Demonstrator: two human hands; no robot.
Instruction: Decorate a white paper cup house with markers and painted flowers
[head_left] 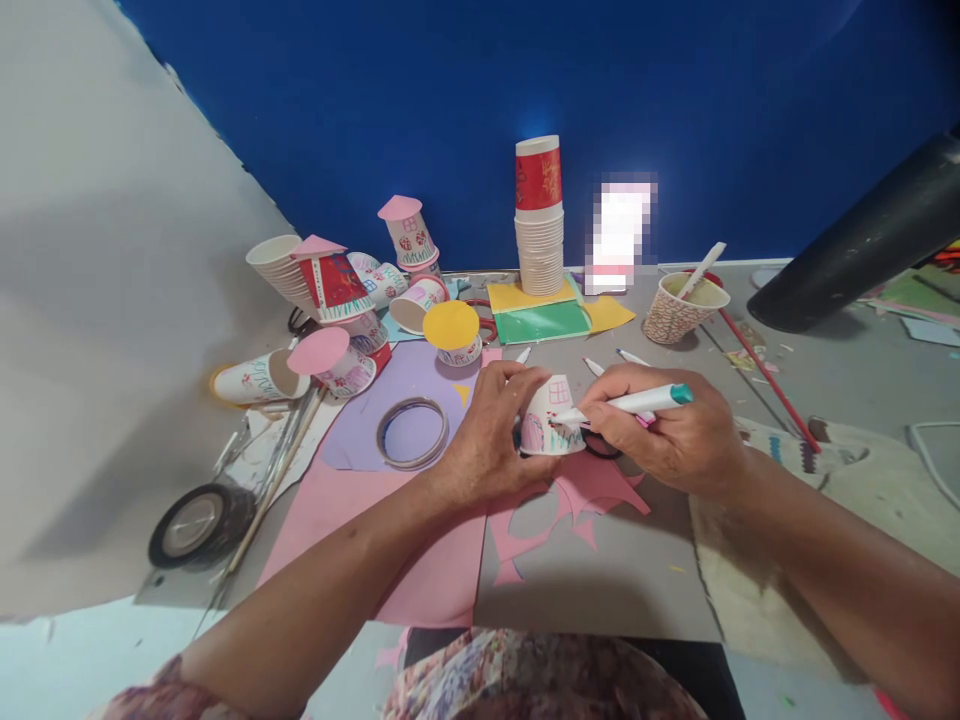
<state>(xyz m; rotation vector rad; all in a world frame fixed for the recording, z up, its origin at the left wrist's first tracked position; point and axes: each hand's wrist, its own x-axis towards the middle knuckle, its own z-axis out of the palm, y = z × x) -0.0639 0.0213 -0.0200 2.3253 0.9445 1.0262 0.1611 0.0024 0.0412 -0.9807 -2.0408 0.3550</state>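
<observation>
My left hand (491, 425) is closed around the left side of a small white paper cup (553, 395), which stands upside down and bears a drawn pink window, a pink door and green grass marks. In my right hand (671, 425) is a white marker pen (630, 403) with a green end, its tip touching or very near the front of the cup. A second, pink item shows under the right fingers, mostly hidden. Pink paper offcuts (559, 505) lie below the cup.
Decorated paper cups (349, 375) crowd the left. A tape ring (412, 433) lies on purple paper. A tall stack of cups (539, 250) stands at the back, near a patterned cup (679, 310) with a stick. A black pole (840, 250) slants in at right; cloth (795, 540) lies beneath my right forearm.
</observation>
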